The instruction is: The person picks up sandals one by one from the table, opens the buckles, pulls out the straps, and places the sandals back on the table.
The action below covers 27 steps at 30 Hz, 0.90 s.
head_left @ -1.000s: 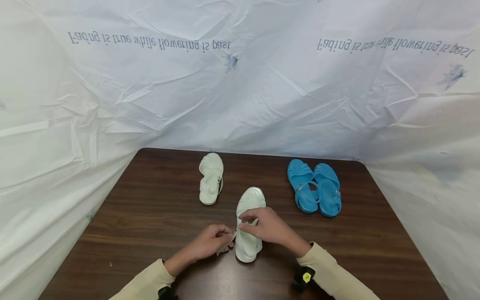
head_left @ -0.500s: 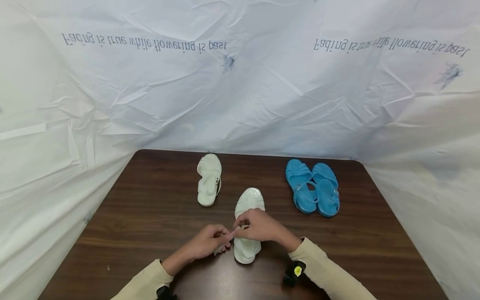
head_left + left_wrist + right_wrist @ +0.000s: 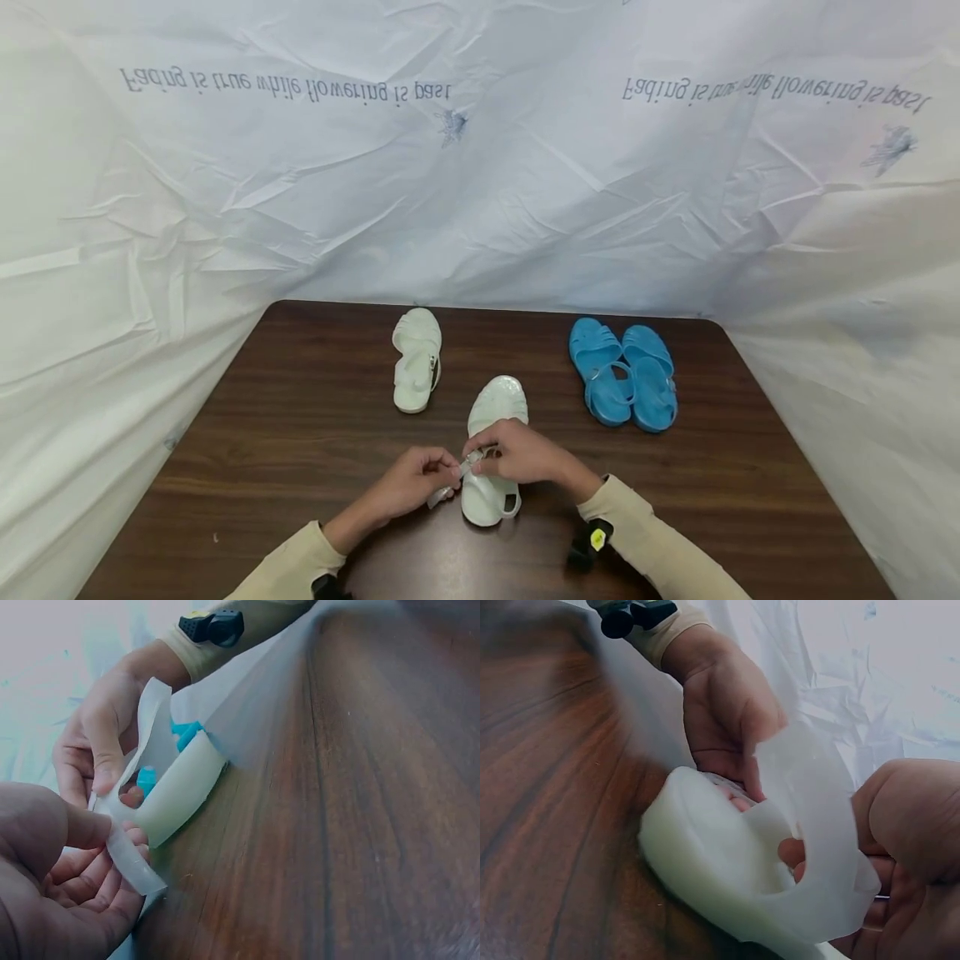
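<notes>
White jelly sandal [image 3: 491, 467] lies at the table's [image 3: 300, 433] near middle, its strap [image 3: 442, 493] pinched in our left hand [image 3: 411, 485], our right hand [image 3: 522, 454] gripping the buckle side, fastening not yet done.

white backdrop sheet [image 3: 480, 183] reads, upside down and twice, "fading is true while flowering is past"

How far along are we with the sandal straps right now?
Looks done: the blue pair sits together and the far white sandal looks buckled. In hand: the left hand pinches the strap of the near white sandal; the right hand holds it at the buckle. Left: fastening it.
</notes>
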### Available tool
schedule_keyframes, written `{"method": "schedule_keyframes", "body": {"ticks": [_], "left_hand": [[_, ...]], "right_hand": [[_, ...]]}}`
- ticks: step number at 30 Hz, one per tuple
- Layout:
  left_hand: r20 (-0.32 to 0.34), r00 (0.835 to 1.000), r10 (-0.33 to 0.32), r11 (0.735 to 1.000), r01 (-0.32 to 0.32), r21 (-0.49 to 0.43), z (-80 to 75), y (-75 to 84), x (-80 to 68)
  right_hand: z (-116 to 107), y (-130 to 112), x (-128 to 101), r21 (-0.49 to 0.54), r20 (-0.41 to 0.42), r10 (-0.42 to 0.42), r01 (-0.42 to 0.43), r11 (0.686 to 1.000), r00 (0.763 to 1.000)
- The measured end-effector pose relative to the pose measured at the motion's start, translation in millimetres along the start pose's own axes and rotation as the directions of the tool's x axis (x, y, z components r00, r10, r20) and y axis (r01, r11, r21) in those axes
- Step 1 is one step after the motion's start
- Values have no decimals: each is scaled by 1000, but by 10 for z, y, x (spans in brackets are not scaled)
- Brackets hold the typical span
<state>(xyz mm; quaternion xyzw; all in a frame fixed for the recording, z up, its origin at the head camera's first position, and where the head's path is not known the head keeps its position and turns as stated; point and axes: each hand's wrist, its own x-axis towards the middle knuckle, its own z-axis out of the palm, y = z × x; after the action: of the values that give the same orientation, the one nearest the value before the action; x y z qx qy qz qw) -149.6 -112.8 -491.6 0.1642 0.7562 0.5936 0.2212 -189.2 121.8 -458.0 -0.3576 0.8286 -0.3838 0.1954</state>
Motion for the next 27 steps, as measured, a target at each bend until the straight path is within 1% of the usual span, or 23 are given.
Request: {"method": "schedule_keyframes", "body": {"ticks": [3, 7, 12, 15, 18, 21, 23, 27], "left_hand": [[-44, 999, -31, 999, 30, -21, 37, -7, 11], [-92, 994, -50, 998, 47, -28, 78, -9, 27], [-118, 993, -23, 999, 18, -38, 104, 7, 22], [-134, 991, -1, 1000, -3, -25, 97, 53, 21], [-135, 991, 21, 1000, -18, 22, 79, 103, 31], [-110, 994, 25, 998, -19, 63, 66, 131, 40], [-95, 995, 16, 998, -11, 57, 62, 128, 41], [-83, 996, 15, 1000, -15, -4, 61, 101, 40]], "right_hand": [[33, 20, -10, 33, -18, 8, -7, 999, 1000], [64, 45, -21, 69, -37, 26, -23, 997, 999], [93, 48, -32, 99, -53, 40, -34, 995, 998], [112, 50, -30, 99, -66, 41, -34, 995, 997], [126, 64, -44, 112, -91, 43, -33, 993, 995], [130, 75, -72, 140, -121, 41, -24, 990, 992], [133, 77, -87, 156, -136, 33, -11, 988, 990], [156, 79, -95, 180, -158, 28, 1, 984, 987]]}}
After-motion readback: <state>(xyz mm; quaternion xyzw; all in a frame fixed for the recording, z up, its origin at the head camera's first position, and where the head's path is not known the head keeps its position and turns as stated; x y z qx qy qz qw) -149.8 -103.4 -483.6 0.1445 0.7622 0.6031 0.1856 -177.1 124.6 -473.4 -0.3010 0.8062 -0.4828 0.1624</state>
